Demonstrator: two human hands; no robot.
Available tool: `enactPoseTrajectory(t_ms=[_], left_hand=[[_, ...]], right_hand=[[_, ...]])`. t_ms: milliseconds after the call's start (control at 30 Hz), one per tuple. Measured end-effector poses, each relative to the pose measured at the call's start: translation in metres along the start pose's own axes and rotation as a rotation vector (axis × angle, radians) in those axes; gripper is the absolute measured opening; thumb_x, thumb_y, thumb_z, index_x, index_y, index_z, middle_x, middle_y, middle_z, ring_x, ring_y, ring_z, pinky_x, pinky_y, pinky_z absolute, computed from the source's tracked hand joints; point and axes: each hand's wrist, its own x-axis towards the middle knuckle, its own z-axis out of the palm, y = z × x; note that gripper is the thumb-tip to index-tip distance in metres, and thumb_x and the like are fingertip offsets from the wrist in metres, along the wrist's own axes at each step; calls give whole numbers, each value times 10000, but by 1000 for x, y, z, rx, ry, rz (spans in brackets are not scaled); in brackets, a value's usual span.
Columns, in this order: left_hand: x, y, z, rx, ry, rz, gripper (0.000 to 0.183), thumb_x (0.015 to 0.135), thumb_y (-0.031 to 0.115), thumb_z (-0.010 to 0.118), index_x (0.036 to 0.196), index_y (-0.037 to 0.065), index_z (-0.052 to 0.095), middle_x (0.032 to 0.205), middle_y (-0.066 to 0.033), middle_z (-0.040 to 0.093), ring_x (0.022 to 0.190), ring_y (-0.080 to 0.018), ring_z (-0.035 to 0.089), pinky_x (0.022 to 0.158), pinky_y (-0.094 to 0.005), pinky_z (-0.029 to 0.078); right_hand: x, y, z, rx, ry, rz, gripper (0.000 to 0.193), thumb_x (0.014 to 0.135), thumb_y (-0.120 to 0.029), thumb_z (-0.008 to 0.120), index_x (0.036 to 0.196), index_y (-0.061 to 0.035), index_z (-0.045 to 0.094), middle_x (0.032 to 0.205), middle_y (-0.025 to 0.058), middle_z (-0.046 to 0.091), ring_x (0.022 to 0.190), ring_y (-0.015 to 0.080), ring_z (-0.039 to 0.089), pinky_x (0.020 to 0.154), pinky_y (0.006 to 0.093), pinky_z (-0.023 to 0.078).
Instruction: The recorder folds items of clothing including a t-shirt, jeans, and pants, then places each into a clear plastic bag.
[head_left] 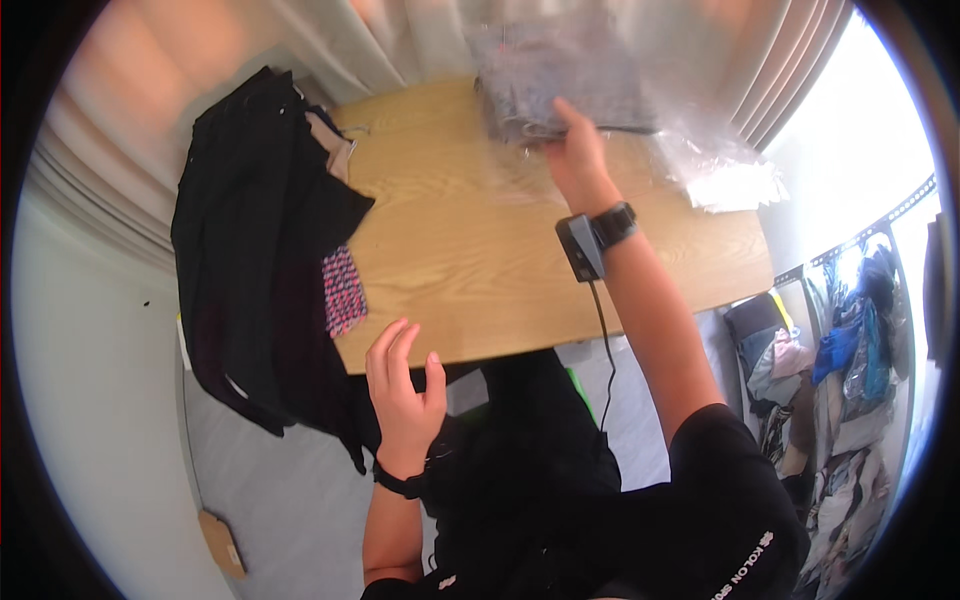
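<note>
From here I see the right hand (578,160) grasping a clear plastic bag (695,150), blurred grey fabric (570,80) inside, at the table's (450,230) far side; the left hand (405,395) is empty, loosely curled.

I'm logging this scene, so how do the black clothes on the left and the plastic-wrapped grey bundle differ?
The black clothes are unwrapped; the grey bundle is in clear plastic. The clothes look larger and hang over the left edge of the table, while the bundle is at the far side, in the right hand. Both appear to be fabric, though the bundle is blurred.
</note>
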Motion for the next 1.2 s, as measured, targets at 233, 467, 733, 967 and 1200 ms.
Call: enactPoseTrajectory(t_ms=[233,467,733,967,1200], left_hand=[[8,-68,34,127,-67,-153,234,781,57,585,1014,38,591,923,-115,573,850,-303,562,743,-403,436],[18,-56,36,109,-61,-148,205,758,96,621,960,64,607,895,-104,583,782,-283,576,710,-378,445],[127,-95,-84,458,90,-98,350,717,46,687,1041,43,556,1041,-139,553,988,-322,533,861,-391,444],[149,-181,-82,695,19,-81,278,832,180,640,1058,22,608,1041,-152,592,930,-333,589,798,-418,479],[137,-112,-110,-327,145,-316,225,915,190,577,952,-31,596,776,-68,589,764,-104,525,779,-305,442]], right_hand=[[45,41,-71,-159,164,349,319,898,-34,417,1184,76,328,1230,230,406,1112,438,498,941,498,482],[54,15,-108,-234,153,156,307,921,-77,455,1167,75,354,1233,220,435,1130,408,504,943,448,486],[-75,-15,-87,-200,199,346,402,926,-107,458,1300,-8,346,1315,163,409,1188,304,461,981,398,418],[-140,-23,-100,-403,7,228,228,876,-29,495,1097,-81,482,1034,56,555,921,177,574,829,321,462],[-156,-52,-97,-573,-102,141,225,851,-24,503,1065,-92,493,979,40,533,913,157,547,816,293,450]])
